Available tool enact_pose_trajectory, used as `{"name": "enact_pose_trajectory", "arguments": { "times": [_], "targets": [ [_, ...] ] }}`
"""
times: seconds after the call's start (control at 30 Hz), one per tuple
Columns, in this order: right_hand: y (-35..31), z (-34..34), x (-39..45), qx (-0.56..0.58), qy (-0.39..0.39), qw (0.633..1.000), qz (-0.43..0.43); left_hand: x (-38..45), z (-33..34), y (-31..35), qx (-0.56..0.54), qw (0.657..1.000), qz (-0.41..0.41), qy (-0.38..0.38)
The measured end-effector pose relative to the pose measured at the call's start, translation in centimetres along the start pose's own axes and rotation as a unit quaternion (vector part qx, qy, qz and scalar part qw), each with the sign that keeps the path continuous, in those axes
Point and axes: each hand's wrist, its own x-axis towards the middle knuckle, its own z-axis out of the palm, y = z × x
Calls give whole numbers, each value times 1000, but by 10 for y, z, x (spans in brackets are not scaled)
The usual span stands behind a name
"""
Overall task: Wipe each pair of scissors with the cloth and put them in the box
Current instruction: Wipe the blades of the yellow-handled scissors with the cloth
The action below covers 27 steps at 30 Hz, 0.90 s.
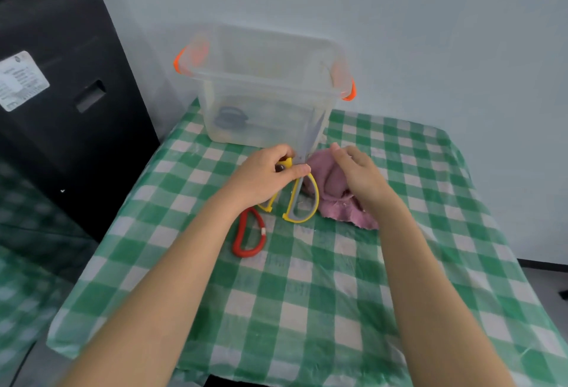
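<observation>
Near edge: the table (322, 310) under its green and white checked cover ends just below the forearms; the widest bare stretch of cover lies here, between the two arms and out to the right edge
Left edge: the cover hangs down over the left side, close to a black cabinet (61, 94) that stands beside the table and bears a white label
Red scissors (249, 233): only the red handle loop shows, flat on the cover, just beside the left wrist; the rest is hidden under the arm
Left hand (264, 177): fingers and thumb curled round the yellow scissors near the pivot, holding them up off the cover
Yellow scissors (302, 199): yellow and grey handle loops hang toward the viewer, the blades point up and away toward the box; the blade tips blur against the box wall, so I cannot tell if they touch it
Right hand (359, 174): fingers bent downward onto the cloth, gripping its upper folds, just right of the blades
Cloth (341, 202): pink, crumpled, its lower part lying on the cover, touching or nearly touching the right handle loop
Box (267, 85): clear plastic with orange clips at both ends, lid off, standing at the far edge of the table against the pale wall; a dark pair of scissors handles (230, 118) shows through its left side, on the bottom
Right of box: bare checked cover runs to the far right corner
</observation>
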Motion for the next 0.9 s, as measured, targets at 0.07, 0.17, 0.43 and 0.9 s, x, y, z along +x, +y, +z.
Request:
{"name": "enact_pose_trajectory", "arguments": {
  "times": [0.07, 0.17, 0.43, 0.9],
  "targets": [
    [0, -4, 2, 113, -31, 992, 39, 4, 2, -2, -28, 1000, -5, 5],
    [8, -10, 8, 258, -63, 963, 46, 6, 7, -5, -81, 997, -19, 5],
    [18, 4, 14, 366, -50, 929, 8, 7, 18, -13, -104, 994, -13, 10],
    [27, 16, 0, 175, -97, 976, -81, 9, 24, -19, -185, 979, -40, 73]
  ]
}}
